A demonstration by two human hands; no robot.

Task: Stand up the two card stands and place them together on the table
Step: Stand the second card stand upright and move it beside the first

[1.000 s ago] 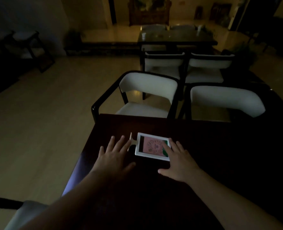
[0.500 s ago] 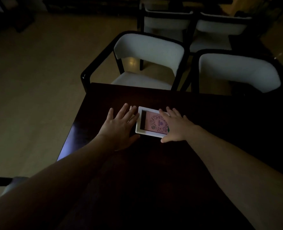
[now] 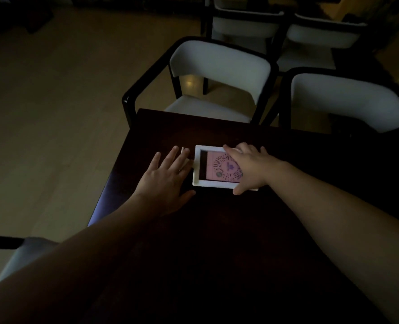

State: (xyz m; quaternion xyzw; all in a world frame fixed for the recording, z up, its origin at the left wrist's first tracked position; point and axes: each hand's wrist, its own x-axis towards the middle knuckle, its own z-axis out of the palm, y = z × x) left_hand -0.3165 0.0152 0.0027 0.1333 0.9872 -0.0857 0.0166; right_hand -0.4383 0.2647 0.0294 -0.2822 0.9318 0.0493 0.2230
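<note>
Head view, hands spread flat, left hand (image 3: 164, 177) on table (image 3: 217, 230), right hand (image 3: 250, 167) on card stand (image 3: 203, 168).

The right hand (image 3: 247, 169) hides the card stand's (image 3: 211, 170) right half; second stand indiscernible.

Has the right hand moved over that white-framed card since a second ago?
Yes. The right hand has slid forward and leftward across the white-framed card, which lies flat on the table; it now covers much of the pink face instead of just the near right corner.
</note>
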